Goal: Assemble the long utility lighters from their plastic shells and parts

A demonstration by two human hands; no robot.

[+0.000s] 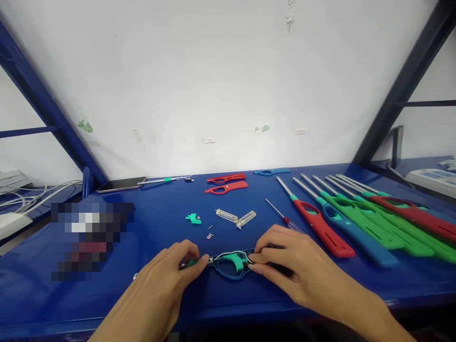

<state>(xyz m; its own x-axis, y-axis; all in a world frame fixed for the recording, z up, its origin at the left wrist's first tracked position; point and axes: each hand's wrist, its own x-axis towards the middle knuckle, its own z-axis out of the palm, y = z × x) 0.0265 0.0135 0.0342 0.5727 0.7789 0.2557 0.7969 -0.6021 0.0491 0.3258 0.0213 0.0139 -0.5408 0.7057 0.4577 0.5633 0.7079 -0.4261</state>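
A blue half shell (pixel 231 277) of a long-nosed lighter lies near the table's front edge, its inside showing. Within its ring sits a green trigger (pixel 234 261), and a white wire (pixel 228 253) arches over it. My left hand (pixel 167 275) pinches the shell's nozzle end at the green collar; a metal tip pokes out left of that hand. On the handle side, my right hand (pixel 295 261) has thumb and forefinger closed by the wire's end, covering most of the handle. Whether those fingertips grip the wire, the shell or both is hidden.
Beyond my hands lie a loose green trigger (pixel 194 218), tiny screws (pixel 210 227), two clear fuel tanks (pixel 227 215) and a screwdriver (pixel 285 218). Red shells (pixel 230 187), a blue shell (pixel 272 171), a metal rod (pixel 156 181) and a phone (pixel 121 184) lie behind. Several lighters (pixel 320 232) fill the right.
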